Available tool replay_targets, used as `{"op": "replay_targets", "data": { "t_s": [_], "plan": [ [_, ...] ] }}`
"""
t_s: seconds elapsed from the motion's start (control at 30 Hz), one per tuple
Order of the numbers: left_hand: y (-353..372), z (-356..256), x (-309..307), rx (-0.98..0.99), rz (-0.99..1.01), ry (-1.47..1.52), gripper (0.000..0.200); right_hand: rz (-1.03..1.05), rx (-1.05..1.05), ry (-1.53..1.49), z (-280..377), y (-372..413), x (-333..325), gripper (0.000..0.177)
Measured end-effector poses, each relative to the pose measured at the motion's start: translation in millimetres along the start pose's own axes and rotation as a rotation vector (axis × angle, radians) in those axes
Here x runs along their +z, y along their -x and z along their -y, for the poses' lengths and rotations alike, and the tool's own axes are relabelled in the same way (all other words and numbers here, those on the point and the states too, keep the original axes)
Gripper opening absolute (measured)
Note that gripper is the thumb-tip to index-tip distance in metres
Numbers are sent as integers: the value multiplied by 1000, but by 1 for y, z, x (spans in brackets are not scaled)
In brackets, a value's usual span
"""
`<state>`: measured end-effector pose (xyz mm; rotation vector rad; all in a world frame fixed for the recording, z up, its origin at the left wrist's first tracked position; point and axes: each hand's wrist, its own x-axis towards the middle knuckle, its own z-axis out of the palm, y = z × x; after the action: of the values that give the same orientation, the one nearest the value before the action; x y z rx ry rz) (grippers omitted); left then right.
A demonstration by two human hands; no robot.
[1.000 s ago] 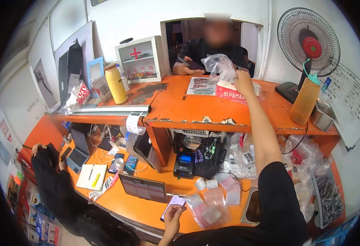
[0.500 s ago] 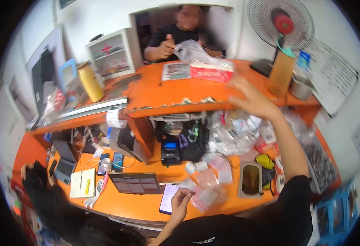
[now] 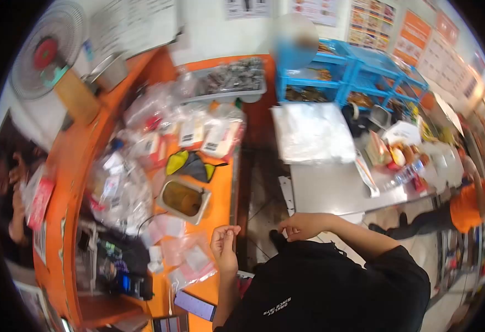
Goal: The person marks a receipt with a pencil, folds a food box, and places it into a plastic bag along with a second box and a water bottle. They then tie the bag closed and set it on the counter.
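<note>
My left hand (image 3: 226,244) is raised over the front edge of the orange counter (image 3: 159,301), its thumb and fingers pinched together. Whatever sits in that pinch is too small to make out. My right hand (image 3: 300,226) hangs over the gap in front of my body, its fingers loosely bent and slightly apart with nothing visible in them. Nearest the left hand on the counter lie clear plastic bags (image 3: 195,265), a metal container (image 3: 205,206) of brown liquid and a phone (image 3: 195,305). A yellow and grey pouch (image 3: 195,167) rests behind the container.
A steel table (image 3: 331,191) to the right bears a stack of white plastic bags (image 3: 314,133) and a bottle (image 3: 405,174). Blue racks (image 3: 314,72) stand behind it. Another person, in an orange shirt (image 3: 477,202), is at far right; a second person (image 3: 13,210) is beyond the counter with a red-and-white box (image 3: 40,202).
The view has swung right, bringing the steel table and racks into sight. My right hand has come back from near the red-and-white box to my body. My left hand stays pinched.
</note>
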<state>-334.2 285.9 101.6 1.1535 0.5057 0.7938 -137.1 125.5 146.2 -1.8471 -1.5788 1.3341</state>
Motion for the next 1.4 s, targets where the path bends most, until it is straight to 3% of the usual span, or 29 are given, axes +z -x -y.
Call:
{"op": "replay_targets", "data": {
  "t_s": [0.03, 0.1, 0.13, 0.17, 0.23, 0.3, 0.37, 0.4, 0.5, 0.57, 0.63, 0.7, 0.77, 0.9, 0.97, 1.0, 1.03, 1.13, 1.2, 1.23, 1.3, 1.37, 1.4],
  "plan": [
    [-4, 2, 12, -8, 46, -11, 9, -32, 18, -22, -21, 6, 15, 32],
    [-10, 13, 33, 3, 152, -8, 9, -379, -29, -58, -64, 16, 38, 19],
    [-11, 16, 44, -9, 203, -14, 9, -480, 121, 52, -61, 28, 34, 24],
    [-11, 20, 55, -18, 249, -18, 9, -502, 138, 41, -70, 40, 31, 24],
    [-10, 31, 74, -55, 290, -21, 9, -703, 565, 172, -100, 70, 18, 33],
    [-9, 41, 96, -98, 338, -83, 10, -793, 785, 217, -144, 123, -13, 41],
    [-11, 56, 119, -155, 379, -85, 10, -970, 989, 484, -169, 186, -36, 37],
    [-13, 64, 134, -200, 405, -85, 11, -1092, 1044, 490, -176, 213, -45, 30],
    [-18, 94, 195, -302, 524, -188, 12, -1193, 1066, 381, -230, 267, -59, 23],
    [-23, 134, 238, -359, 621, -216, 17, -1201, 1032, 295, -262, 279, -60, 18],
    [-21, 161, 297, -236, 773, -425, 45, -1357, 816, 150, -294, 276, -58, 17],
    [-12, 167, 362, -33, 647, -639, 75, -1443, 744, 118, -309, 266, -63, 18],
    [-18, 181, 412, 268, 546, -819, 90, -1609, 601, 214, -319, 256, -72, 14],
    [-45, 181, 480, 130, 512, -882, 74, -1497, 558, 488, -349, 253, -87, 17],
    [-68, 200, 480, 294, 524, -811, 53, -1439, 476, 620, -349, 251, -86, 12],
    [-69, 185, 482, 229, 471, -749, 38, -1424, 442, 648, -337, 250, -85, 6],
    [-72, 174, 476, 211, 450, -765, 38, -1402, 426, 633, -326, 248, -79, 6],
    [-83, 134, 450, 255, 514, -740, 34, -1225, 89, 539, -287, 240, -68, 5],
    [-81, 102, 431, 208, 736, -873, 29, -1113, -55, 490, -269, 220, -53, 9],
    [-82, 100, 420, 194, 716, -880, 29, -1095, -69, 482, -266, 207, -48, 9],
    [-81, 99, 400, 167, 866, -1008, 29, -852, -185, 375, -255, 184, -39, 13],
    [-77, 104, 384, 214, 828, -1074, 30, -840, -285, 286, -247, 173, -41, 14],
    [-77, 105, 378, 282, 809, -1137, 30, -1034, -265, 168, -235, 177, -48, 15]
  ]
}}
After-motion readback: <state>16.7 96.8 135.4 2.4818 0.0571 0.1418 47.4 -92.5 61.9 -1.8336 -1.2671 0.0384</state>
